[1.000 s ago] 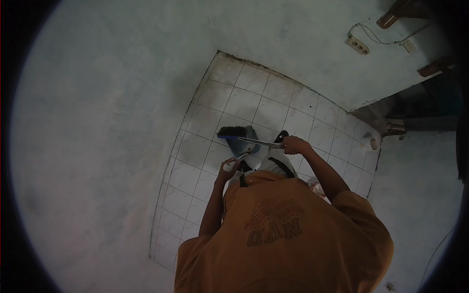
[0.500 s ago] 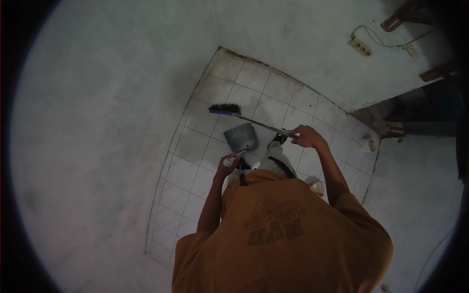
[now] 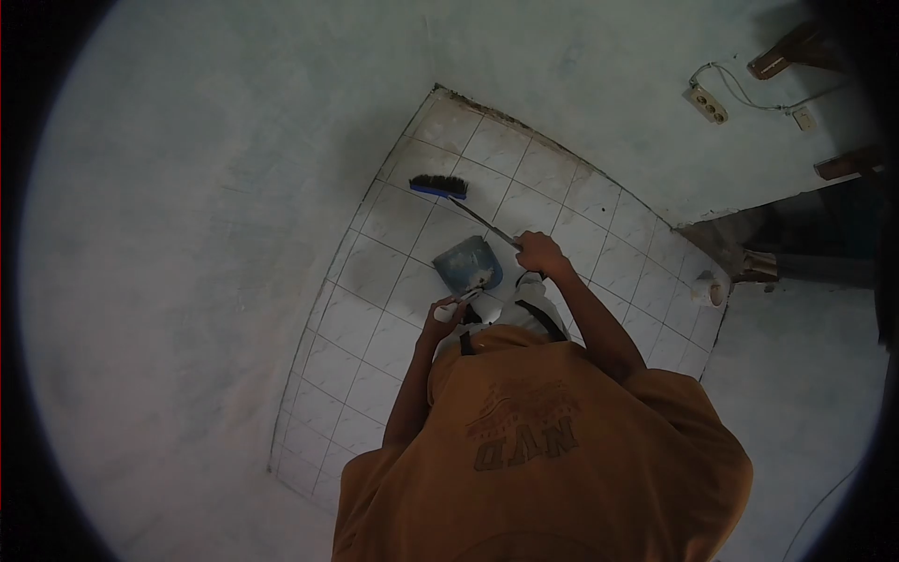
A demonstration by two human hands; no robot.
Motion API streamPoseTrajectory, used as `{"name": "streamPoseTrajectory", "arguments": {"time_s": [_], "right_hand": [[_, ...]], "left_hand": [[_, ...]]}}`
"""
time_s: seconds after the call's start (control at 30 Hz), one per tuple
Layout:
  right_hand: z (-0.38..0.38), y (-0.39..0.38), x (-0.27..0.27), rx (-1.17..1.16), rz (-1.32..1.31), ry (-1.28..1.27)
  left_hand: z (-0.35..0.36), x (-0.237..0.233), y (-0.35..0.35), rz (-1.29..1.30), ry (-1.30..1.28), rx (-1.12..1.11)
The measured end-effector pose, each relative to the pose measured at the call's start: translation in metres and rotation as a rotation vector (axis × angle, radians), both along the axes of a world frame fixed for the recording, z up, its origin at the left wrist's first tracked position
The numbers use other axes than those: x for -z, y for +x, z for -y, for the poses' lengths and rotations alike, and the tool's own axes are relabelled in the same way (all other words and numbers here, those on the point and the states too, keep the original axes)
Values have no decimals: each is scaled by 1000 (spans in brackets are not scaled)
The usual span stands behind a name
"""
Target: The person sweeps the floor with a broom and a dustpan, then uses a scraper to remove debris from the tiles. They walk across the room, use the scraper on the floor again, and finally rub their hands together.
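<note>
On the far tiles, the brush (image 3: 437,184) now sits well apart from the pan (image 3: 466,265); a second ago it was at the pan's mouth. Right hand (image 3: 541,255) clenched on the brush's long handle, now pulled in nearer the pan. Left hand (image 3: 447,314) grips the pan's handle; pan on the floor (image 3: 375,347), about where it was. Reads as the reach end of a stroke, nothing loading yet.

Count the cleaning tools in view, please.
2. A long-handled brush, held by the right hand, touches the tiled floor; a dustpan, held by the left hand, sits closer to the person. Others may be hidden.
</note>
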State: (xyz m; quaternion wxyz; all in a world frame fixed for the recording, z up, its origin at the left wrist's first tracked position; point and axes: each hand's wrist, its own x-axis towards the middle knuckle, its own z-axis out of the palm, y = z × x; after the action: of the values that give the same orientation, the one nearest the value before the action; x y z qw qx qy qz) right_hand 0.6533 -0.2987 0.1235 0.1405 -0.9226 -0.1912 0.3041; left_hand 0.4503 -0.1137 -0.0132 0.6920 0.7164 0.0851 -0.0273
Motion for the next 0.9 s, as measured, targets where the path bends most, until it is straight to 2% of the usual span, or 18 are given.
{"name": "streamPoseTrajectory", "arguments": {"time_s": [0.07,0.17,0.27,0.33,0.4,0.47,0.53,0.57,0.63,0.67,0.73,0.9], "right_hand": [[-8,0,21,-54,-38,-58],[-9,-9,10,-143,-109,-131],[6,-24,-5,-237,-114,-150],[24,-22,-11,-291,-81,-159],[45,-17,-18,-362,-168,-196],[79,-7,-22,-348,-165,-69],[110,-7,-35,-70,-301,-86],[122,-10,-44,-63,-299,-85],[142,-27,-63,268,-560,5],[151,-37,-68,280,-558,6],[165,-61,-72,499,-603,133],[186,-109,-18,787,-607,347]], "left_hand": [[1,-9,3,-16,-24,3],[-5,-25,7,-79,55,47],[-8,5,4,-136,-72,-8],[-9,-5,4,-91,-26,5],[-10,-8,1,-46,19,18],[-12,6,-1,-41,16,1],[-18,-5,-1,-100,92,72],[-20,-12,0,-160,168,134],[-23,0,1,-133,108,129],[-22,7,1,-109,48,117],[-23,6,5,-113,78,145],[-18,10,22,-98,138,205]]}}
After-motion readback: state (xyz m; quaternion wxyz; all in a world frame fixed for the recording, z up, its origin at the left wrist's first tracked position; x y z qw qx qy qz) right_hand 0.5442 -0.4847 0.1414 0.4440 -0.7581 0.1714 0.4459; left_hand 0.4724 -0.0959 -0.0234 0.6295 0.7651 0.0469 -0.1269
